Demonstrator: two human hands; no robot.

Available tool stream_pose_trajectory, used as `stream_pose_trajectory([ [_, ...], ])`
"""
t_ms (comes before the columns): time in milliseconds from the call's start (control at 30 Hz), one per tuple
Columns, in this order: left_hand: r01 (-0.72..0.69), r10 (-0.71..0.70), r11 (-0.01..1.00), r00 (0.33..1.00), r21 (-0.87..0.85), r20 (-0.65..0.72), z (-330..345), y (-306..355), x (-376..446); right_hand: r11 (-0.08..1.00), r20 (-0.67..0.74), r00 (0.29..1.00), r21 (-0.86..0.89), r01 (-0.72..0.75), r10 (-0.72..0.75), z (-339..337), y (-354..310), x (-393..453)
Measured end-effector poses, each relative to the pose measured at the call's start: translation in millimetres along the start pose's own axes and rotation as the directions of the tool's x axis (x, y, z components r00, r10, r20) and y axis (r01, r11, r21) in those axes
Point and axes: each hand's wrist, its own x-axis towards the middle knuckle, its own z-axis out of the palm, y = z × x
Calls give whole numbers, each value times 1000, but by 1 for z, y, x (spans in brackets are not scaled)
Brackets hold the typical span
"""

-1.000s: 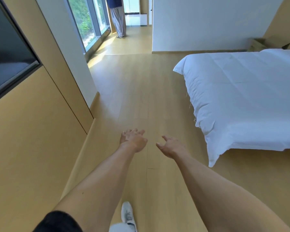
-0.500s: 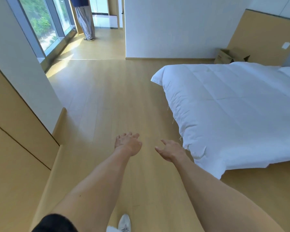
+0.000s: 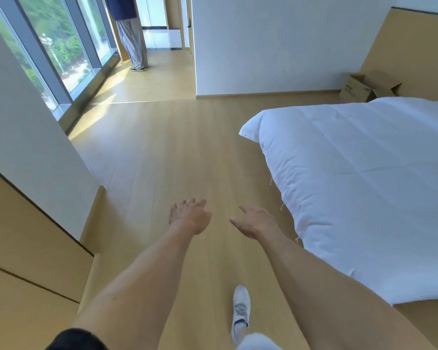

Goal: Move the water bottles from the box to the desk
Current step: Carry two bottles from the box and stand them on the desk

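An open cardboard box [image 3: 362, 89] stands on the floor in the far right corner, behind the bed and against the wooden wall panel; its inside is hidden and no bottles show. My left hand [image 3: 190, 215] and my right hand [image 3: 254, 222] are stretched out in front of me over the wooden floor, fingers relaxed, holding nothing. Both are far from the box. No desk is in view.
A bed with a white duvet [image 3: 364, 185] fills the right side. Wooden cabinets [image 3: 31, 248] and a white wall line the left. A person [image 3: 130, 34] stands by the tall windows [image 3: 61, 51] at the far left. My white shoe [image 3: 240, 311] steps forward on the floor.
The view has swung right and moved forward: the cabinets slid off to the left, the box in the corner came more into view. Both hands stay out in front, empty.
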Motion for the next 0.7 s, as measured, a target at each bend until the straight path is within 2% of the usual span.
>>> stream_pose_trajectory([
  [200,51,-51,999,998,13,-30,-38,0,102,998,9,998,-18,61,-61,-32,-24,124],
  [433,100,-101,995,994,-16,-45,-97,24,223,993,27,994,-42,106,-105,-104,-31,251],
  [700,114,-115,993,993,-28,-21,-122,37,325,994,67,993,-34,103,-101,-147,-23,350],
])
